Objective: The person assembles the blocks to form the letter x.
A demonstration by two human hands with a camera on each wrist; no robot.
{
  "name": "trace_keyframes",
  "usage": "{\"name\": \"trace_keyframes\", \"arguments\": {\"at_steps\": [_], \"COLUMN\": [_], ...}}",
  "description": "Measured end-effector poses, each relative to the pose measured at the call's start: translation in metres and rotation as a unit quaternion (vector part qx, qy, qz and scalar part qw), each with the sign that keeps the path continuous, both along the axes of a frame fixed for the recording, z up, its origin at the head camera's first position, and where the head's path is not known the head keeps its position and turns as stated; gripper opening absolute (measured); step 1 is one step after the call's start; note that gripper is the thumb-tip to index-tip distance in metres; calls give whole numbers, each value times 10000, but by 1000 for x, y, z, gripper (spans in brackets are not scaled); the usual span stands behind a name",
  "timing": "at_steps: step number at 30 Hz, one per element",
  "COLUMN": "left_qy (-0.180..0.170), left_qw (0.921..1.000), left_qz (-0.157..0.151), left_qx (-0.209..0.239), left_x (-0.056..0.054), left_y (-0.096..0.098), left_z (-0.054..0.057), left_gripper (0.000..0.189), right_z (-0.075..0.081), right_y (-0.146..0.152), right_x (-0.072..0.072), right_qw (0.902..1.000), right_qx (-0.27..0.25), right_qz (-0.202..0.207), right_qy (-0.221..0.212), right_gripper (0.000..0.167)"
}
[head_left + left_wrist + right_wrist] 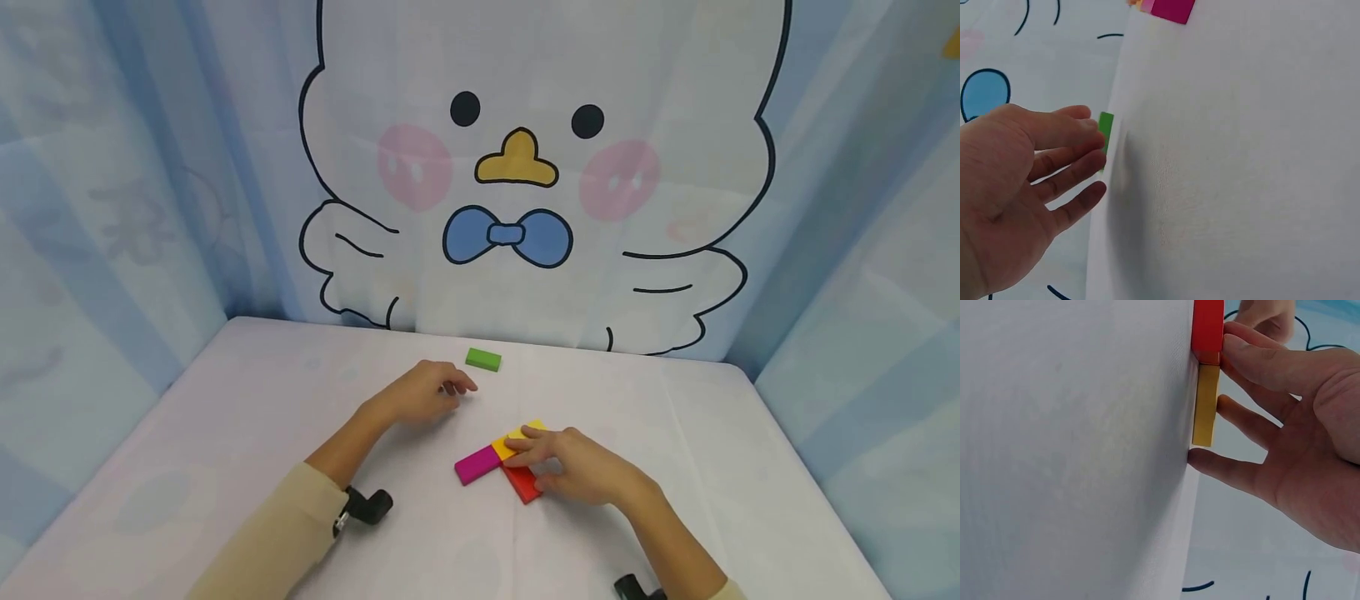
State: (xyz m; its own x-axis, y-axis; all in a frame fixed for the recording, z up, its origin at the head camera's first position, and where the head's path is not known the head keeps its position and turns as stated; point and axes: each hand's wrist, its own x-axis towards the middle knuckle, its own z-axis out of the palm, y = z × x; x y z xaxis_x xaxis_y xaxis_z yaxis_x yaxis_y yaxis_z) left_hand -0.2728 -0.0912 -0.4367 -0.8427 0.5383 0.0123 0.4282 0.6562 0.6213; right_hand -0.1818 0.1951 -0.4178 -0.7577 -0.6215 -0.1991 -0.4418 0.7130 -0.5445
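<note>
On the white table lie small flat rectangular blocks. A magenta block (477, 465) meets an orange-yellow block (502, 448) end to end, and a yellow tip (537, 425) shows past the fingers. A red block (521, 482) slants away from this row toward the near edge. Over these blocks spreads my right hand (581, 467), thumb at the red one and fingertips on the yellow ones, partly covering them. My left hand (426, 392) hovers with loosely bent fingers, holding nothing. Just beyond its fingertips lies a green block (483, 359), apart from the others.
The white-covered table (405, 542) ends at a curtain (517, 292) printed with a cartoon bird. More pale blue curtain (97, 250) hangs on the left. A black wrist camera (369, 506) sits on the left wrist, and another (633, 587) on the right.
</note>
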Motion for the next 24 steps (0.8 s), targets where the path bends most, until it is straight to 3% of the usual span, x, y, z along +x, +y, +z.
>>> {"name": "trace_keyframes", "arguments": {"at_steps": [6, 11, 18, 24], "left_qy": [-18, -213, -231, -75], "left_qw": [9984, 9957, 9941, 9957], "left_qz": [568, 880, 1027, 915], "left_qx": [56, 178, 248, 119], "left_x": [-26, -38, -54, -64], "left_y": [4, 8, 16, 21], "left_z": [-4, -2, -4, -5], "left_gripper": [34, 37, 41, 44], "right_z": [1, 0, 0, -1], "right_y": [0, 1, -2, -3], "right_x": [2, 2, 2, 0], "right_qw": [9999, 9999, 10000, 10000], "right_qx": [10, -48, -49, -51], "right_qz": [-148, -110, -28, -40], "right_qy": [-12, -4, 23, 32], "right_gripper": [48, 48, 47, 48]}}
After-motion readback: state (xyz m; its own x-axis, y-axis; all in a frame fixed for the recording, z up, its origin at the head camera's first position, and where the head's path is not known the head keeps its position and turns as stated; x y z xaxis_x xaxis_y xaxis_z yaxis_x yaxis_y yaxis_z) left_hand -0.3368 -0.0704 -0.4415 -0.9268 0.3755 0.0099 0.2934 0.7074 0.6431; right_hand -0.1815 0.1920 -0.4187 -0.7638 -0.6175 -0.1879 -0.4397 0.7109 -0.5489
